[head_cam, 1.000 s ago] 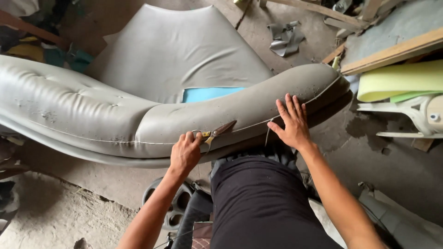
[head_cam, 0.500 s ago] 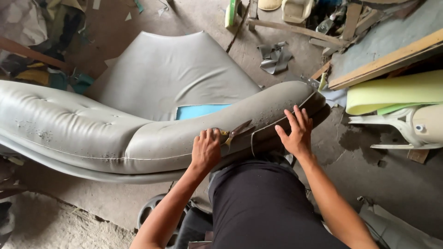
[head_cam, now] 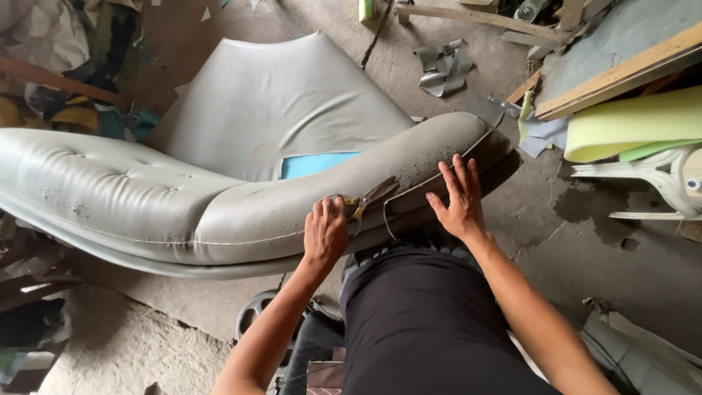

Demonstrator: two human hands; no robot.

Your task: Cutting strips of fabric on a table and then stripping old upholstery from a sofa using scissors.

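The grey cushion (head_cam: pixel 241 212) lies across the person's lap, its curved end pointing up and to the right. The left hand (head_cam: pixel 325 234) sits on the cushion's near edge, fingers curled around the handles of scissors (head_cam: pixel 369 199), whose blades lie flat on the cushion, pointing toward the right hand (head_cam: pixel 457 197). That hand presses flat on the cushion's right end, fingers slightly spread. Half a second ago the left hand lay a little closer to the right one; now the gap along the cushion is wider and the scissors' blades show more fully. Beyond the cushion lies a grey sheet (head_cam: pixel 270 110) on the floor.
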